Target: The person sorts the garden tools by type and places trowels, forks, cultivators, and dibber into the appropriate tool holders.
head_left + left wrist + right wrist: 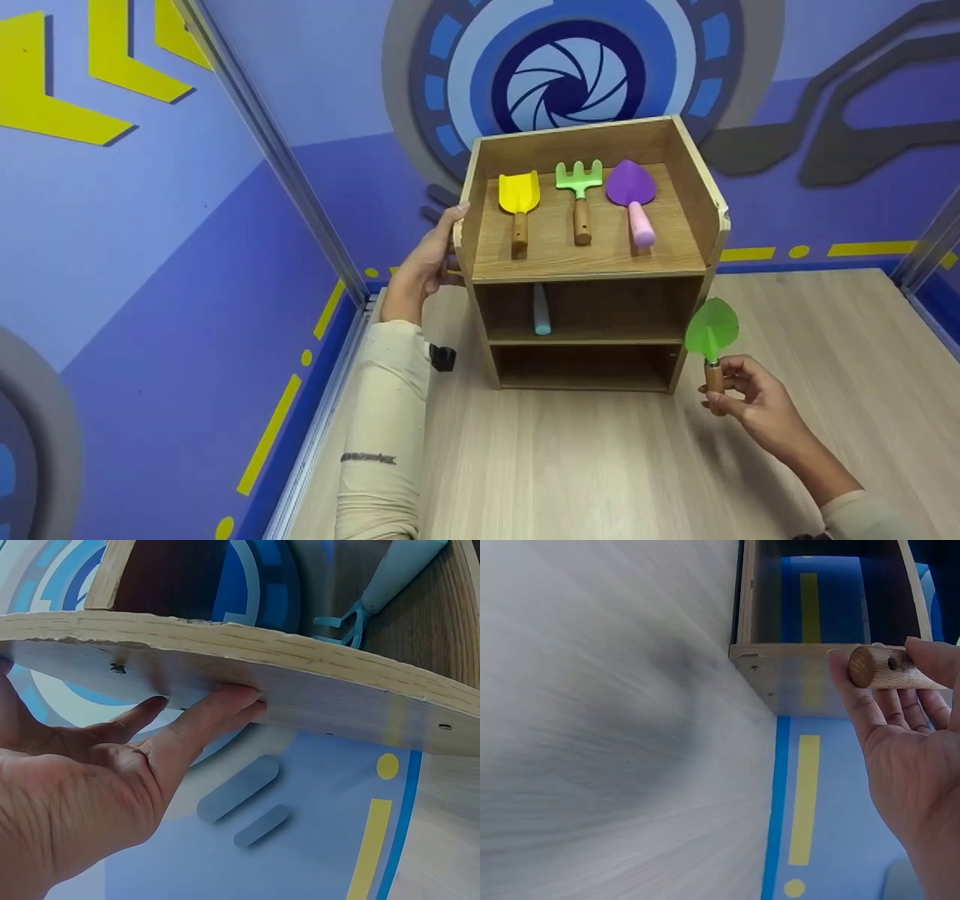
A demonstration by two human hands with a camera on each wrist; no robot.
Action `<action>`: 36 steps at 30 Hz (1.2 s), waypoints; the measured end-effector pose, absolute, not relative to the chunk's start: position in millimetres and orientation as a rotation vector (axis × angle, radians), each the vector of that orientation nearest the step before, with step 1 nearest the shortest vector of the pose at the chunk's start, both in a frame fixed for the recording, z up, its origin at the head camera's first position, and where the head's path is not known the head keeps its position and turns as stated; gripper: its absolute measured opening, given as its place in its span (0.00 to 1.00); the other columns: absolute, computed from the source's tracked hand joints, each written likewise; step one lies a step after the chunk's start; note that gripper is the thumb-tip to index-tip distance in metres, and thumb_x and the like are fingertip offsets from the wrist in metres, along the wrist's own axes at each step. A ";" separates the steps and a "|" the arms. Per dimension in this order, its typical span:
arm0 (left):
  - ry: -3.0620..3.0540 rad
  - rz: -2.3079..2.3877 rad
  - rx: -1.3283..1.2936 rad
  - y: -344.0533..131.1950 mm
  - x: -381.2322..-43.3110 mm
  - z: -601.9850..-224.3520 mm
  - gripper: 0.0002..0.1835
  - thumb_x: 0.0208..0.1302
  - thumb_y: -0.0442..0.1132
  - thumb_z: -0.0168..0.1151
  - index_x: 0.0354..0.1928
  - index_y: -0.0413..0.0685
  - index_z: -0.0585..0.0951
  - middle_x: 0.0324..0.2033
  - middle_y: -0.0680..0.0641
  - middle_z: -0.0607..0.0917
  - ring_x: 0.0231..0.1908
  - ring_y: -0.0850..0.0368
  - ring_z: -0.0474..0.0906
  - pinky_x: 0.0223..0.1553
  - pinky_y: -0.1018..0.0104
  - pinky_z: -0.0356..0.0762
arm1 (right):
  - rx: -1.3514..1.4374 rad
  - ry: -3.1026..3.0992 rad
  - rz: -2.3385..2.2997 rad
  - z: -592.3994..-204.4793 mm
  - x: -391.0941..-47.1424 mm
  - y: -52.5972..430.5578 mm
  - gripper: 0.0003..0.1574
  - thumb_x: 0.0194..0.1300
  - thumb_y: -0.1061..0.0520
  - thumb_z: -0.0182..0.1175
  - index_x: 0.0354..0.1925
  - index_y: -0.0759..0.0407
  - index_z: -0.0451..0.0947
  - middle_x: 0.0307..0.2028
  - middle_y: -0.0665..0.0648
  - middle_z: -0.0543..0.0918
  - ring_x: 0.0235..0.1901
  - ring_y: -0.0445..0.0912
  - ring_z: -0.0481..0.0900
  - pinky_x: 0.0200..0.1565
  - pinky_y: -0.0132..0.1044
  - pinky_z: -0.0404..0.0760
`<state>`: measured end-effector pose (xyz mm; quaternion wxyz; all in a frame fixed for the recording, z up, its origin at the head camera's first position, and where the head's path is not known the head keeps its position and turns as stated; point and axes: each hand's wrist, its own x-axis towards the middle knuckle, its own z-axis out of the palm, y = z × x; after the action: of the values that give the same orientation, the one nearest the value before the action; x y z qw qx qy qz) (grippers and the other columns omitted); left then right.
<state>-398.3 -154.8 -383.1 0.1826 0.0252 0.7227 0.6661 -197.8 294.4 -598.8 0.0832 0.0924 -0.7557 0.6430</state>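
Observation:
My left hand (431, 259) is at the left side of a small wooden shelf (589, 276). In the left wrist view, the extended fingers (217, 709) rest against the outer face of its side panel (330, 694). Off the shelf's right front corner, my right hand (769, 416) pinches a green-bladed toy trowel (712, 326) by its wooden handle (892, 669), blade upward. On the top tier lie a yellow shovel (519, 193), a light green hand fork (579, 180) and a purple trowel (630, 184) with a pink handle, side by side.
A light blue tool (401, 574) with prongs lies in the middle compartment, its handle toward the front. The shelf stands on a light wood-grain table (570, 465), close to the printed blue back wall (337, 180). A metal rail (300, 480) runs along the table's left edge.

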 end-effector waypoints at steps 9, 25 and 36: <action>2.054 1.875 0.057 -153.4 -398.9 -382.5 0.47 0.60 0.80 0.54 0.66 0.49 0.81 0.51 0.40 0.92 0.44 0.47 0.93 0.44 0.51 0.91 | 0.228 -2.394 1.812 -592.1 -196.9 278.4 0.24 0.67 0.75 0.64 0.59 0.74 0.71 0.45 0.52 0.83 0.43 0.38 0.89 0.39 0.37 0.91; 2.066 1.887 0.062 -153.2 -398.5 -384.7 0.47 0.60 0.80 0.53 0.67 0.52 0.80 0.55 0.41 0.89 0.48 0.45 0.92 0.47 0.49 0.91 | 0.250 -2.493 2.012 -573.3 -197.9 248.2 0.27 0.72 0.68 0.63 0.63 0.76 0.66 0.50 0.68 0.81 0.43 0.42 0.88 0.42 0.41 0.92; 2.089 1.887 0.044 -152.4 -397.3 -386.5 0.50 0.59 0.81 0.53 0.70 0.52 0.77 0.57 0.40 0.88 0.49 0.44 0.91 0.47 0.49 0.90 | 0.253 -2.372 2.444 -556.5 -205.6 223.2 0.29 0.75 0.65 0.60 0.64 0.76 0.59 0.51 0.58 0.76 0.47 0.44 0.89 0.49 0.48 0.92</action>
<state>-397.3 -152.4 -386.5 0.1624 0.0156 0.7320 0.6615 -205.6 223.2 -556.5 -0.1366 0.0735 -0.6881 0.7089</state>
